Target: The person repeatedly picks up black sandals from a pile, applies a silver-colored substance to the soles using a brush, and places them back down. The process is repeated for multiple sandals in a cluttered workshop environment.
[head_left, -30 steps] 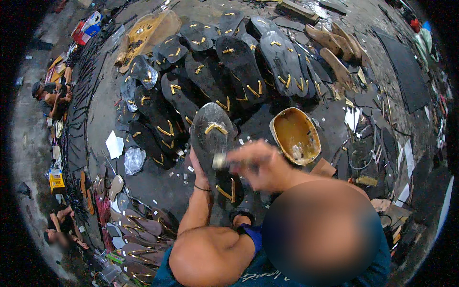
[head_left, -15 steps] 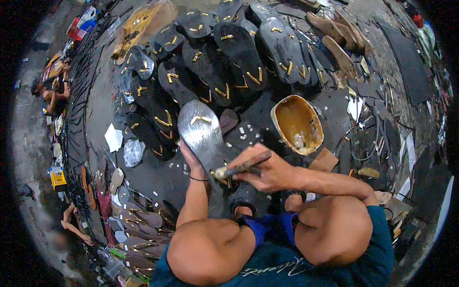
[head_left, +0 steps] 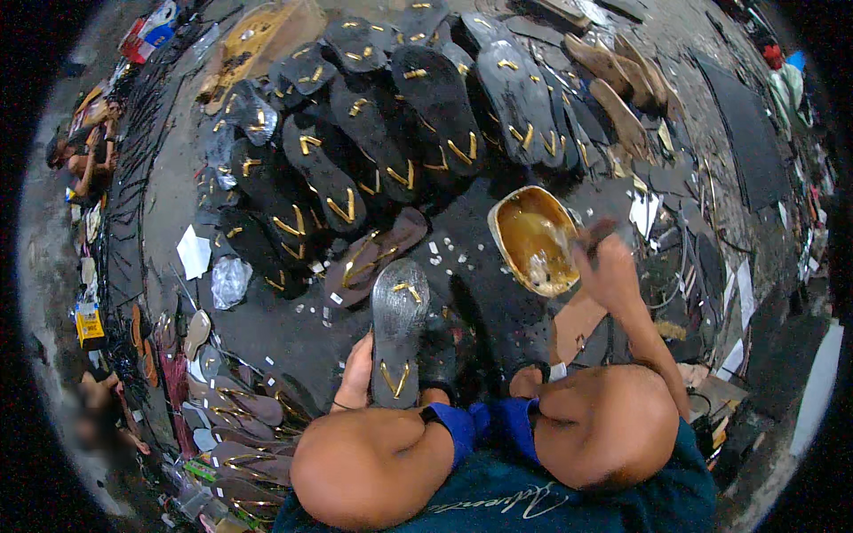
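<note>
Our left hand [head_left: 357, 371] steadies the black sandal sole [head_left: 398, 329] by its edge while our right hand [head_left: 609, 271], its grip closed on a brush [head_left: 593, 233], dips into the glue bowl [head_left: 530, 240].

Dim, warm light over a fisheye view

Glare is shining off the glue-filled bowl [head_left: 531, 238] right of centre; the right hand [head_left: 608, 266] is blurring, edges are bending and fading into black corners.

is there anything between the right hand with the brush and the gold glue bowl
Nothing visible. The right hand holds a dark brush right at the rim of the round gold-coloured bowl, with no object between them. The left hand steadies the dark flat sandal sole with gold straps apart from it.
</note>
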A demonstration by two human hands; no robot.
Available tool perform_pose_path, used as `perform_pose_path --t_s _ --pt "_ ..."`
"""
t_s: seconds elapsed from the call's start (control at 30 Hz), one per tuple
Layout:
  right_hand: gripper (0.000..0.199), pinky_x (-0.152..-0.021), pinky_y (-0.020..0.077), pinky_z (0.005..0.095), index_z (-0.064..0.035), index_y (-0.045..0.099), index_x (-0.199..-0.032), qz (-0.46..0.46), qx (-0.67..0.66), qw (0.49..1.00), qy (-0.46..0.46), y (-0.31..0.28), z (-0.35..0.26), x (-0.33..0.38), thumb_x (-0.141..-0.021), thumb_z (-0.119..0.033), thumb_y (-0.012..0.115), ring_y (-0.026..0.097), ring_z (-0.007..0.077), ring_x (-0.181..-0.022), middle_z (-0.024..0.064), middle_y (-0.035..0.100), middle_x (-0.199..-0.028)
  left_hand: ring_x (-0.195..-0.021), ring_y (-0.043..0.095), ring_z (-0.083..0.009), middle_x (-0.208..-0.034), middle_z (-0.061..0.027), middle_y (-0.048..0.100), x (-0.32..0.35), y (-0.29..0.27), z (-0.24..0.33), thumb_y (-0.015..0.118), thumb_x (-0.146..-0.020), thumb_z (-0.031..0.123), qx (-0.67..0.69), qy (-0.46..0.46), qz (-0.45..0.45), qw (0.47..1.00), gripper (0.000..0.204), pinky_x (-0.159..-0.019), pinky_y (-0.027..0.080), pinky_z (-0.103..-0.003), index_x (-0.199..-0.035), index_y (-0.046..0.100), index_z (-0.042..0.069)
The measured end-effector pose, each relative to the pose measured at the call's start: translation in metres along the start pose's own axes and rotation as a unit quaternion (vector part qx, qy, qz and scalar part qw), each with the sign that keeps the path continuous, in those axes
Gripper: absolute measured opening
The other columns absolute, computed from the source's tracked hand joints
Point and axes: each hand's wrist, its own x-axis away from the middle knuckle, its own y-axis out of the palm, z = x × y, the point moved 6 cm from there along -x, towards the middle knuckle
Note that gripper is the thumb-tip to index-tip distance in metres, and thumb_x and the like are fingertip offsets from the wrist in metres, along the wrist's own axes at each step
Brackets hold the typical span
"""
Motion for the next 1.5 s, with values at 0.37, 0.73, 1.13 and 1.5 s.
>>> perform_pose_path --t_s 0.37,0.73,1.13,1.5 --pt "0.025 -0.081 0.0496 0.0316 -0.0015 0.064 -0.107 -0.096 -0.470 0.862 -0.163 -0.032 -0.161 -0.036 -0.084 -0.009 0.071 0.062 0.0158 -0.092 0.0080 0.067 -0.099 -0.085 0.068 -0.0250 -0.102 -0.0123 0.068 -0.099 0.156 0.043 0.032 -0.098 0.040 -0.054 0.069 -0.161 0.983 0.049 -0.073 0.058 -0.039 -0.118 0.058 0.003" --pt "0.041 -0.076 0.0482 0.0348 -0.0063 0.067 -0.108 -0.027 -0.368 0.779 -0.507 -0.010 -0.216 0.010 -0.069 -0.012 0.077 0.064 0.0242 -0.090 0.0067 0.067 -0.104 -0.094 0.066 -0.0266 -0.108 -0.0152 0.066 -0.083 0.168 0.096 0.038 -0.096 0.042 0.033 0.146 -0.206 0.967 0.051 -0.085 0.054 -0.039 -0.119 0.058 0.001" --pt "0.049 -0.079 0.0465 0.0416 -0.0136 0.063 -0.117 0.074 -0.273 0.820 -0.498 -0.027 -0.233 -0.043 -0.069 -0.013 0.066 0.059 0.0266 -0.093 0.0061 0.063 -0.100 -0.096 0.066 -0.0265 -0.110 -0.0128 0.066 -0.080 0.179 0.050 0.038 -0.099 0.042 0.047 0.129 -0.164 0.977 0.048 -0.088 0.053 -0.043 -0.120 0.057 0.003" --pt "0.045 -0.079 0.0466 0.0410 -0.0128 0.063 -0.115 0.086 -0.263 0.813 -0.513 -0.037 -0.232 -0.050 -0.070 -0.017 0.070 0.059 0.0273 -0.090 0.0063 0.063 -0.095 -0.091 0.067 -0.0226 -0.109 -0.0129 0.067 -0.126 0.161 0.039 0.041 -0.100 0.039 -0.042 0.034 -0.072 0.996 0.044 -0.083 0.055 -0.039 -0.119 0.058 0.003"
